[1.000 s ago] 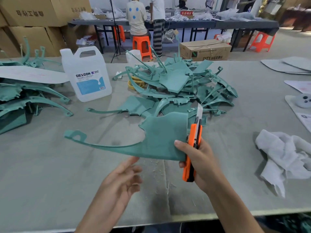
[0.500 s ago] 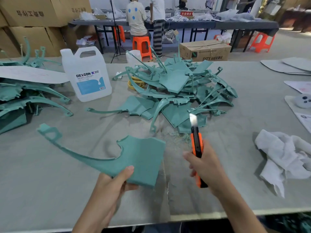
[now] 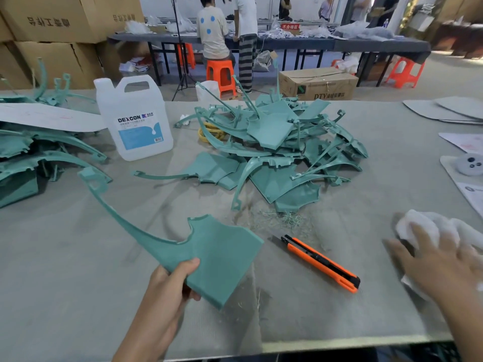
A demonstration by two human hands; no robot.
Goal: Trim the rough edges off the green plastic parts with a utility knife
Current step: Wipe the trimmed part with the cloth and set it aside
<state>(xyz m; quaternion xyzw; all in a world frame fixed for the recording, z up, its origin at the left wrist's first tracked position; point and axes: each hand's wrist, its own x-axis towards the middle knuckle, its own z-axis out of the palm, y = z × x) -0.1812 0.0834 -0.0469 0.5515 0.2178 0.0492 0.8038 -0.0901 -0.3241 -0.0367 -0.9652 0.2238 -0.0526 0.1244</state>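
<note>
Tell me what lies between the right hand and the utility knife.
Nothing visible. The right hand rests on the white cloth; only bare table separates it from the utility knife. The left hand holds the green plastic part off to the side.

**Head view, tilted down at the desk [image 3: 313, 309]**

We're riding on the person's head, looking forward and down. Close in at the bottom: the left hand [image 3: 167, 286] with its green part [image 3: 222, 254], the right hand [image 3: 441, 259] far right. The wide lens reaches past the desk's far side to boxes [image 3: 52, 19] and stools [image 3: 219, 74] at the top.
</note>
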